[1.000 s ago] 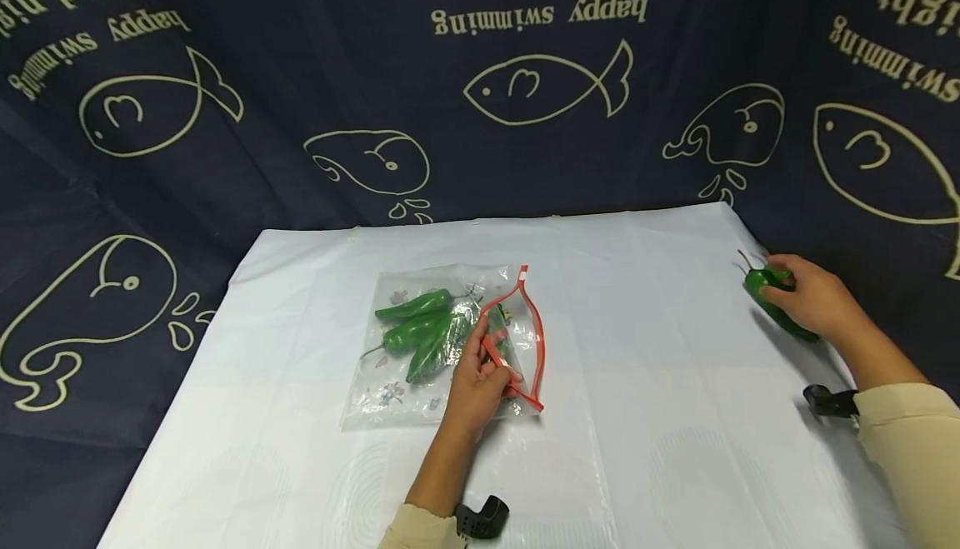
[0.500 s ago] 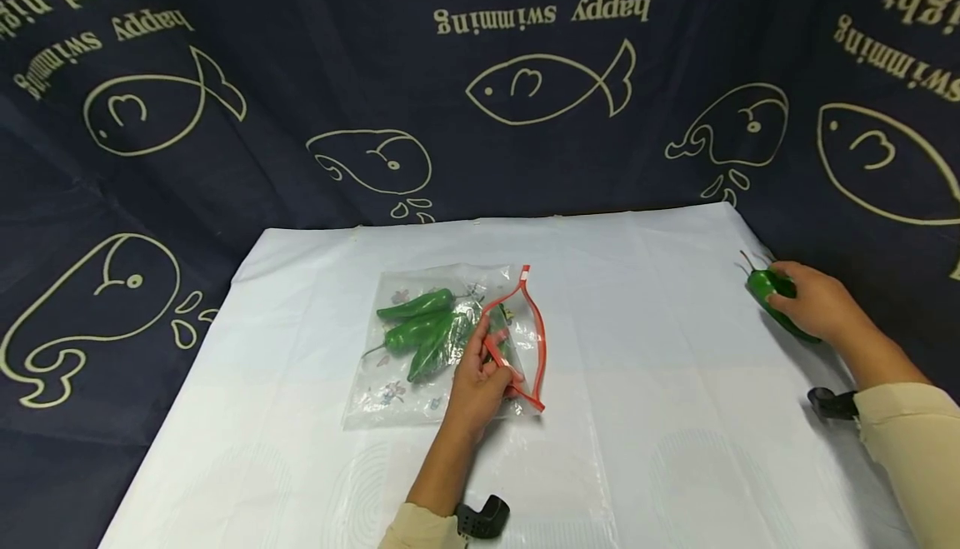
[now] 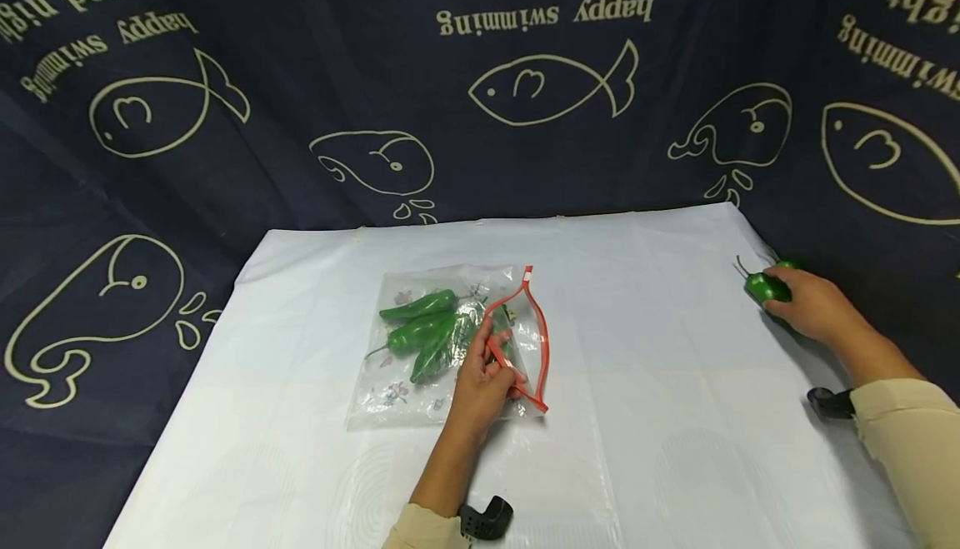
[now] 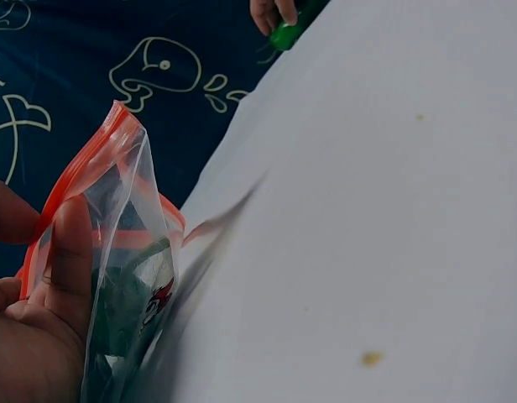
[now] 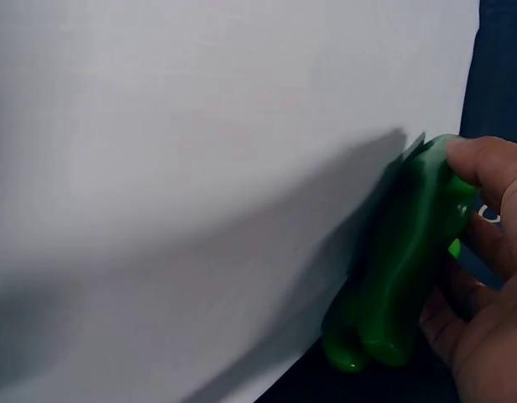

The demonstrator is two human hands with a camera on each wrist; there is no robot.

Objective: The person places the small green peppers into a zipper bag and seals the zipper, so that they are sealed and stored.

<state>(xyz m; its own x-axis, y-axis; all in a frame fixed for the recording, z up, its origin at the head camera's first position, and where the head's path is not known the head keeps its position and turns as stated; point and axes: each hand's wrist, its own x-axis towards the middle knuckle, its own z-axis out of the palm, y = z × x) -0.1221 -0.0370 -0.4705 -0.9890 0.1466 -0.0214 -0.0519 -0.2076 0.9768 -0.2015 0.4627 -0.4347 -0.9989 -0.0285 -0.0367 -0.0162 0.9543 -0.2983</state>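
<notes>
Left hand (image 3: 482,386) pinches red-rimmed bag (image 3: 545,345); right hand (image 3: 821,307) grips green pepper (image 3: 765,286), rounded end (image 5: 389,340) hidden in head view, plain in right-wrist view.

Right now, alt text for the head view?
A person's left hand pinches the red rim of an open clear bag holding green peppers, on a white table cover; the right hand grips at least one more green pepper near its right edge. A dark fish-print cloth hangs behind.
</notes>
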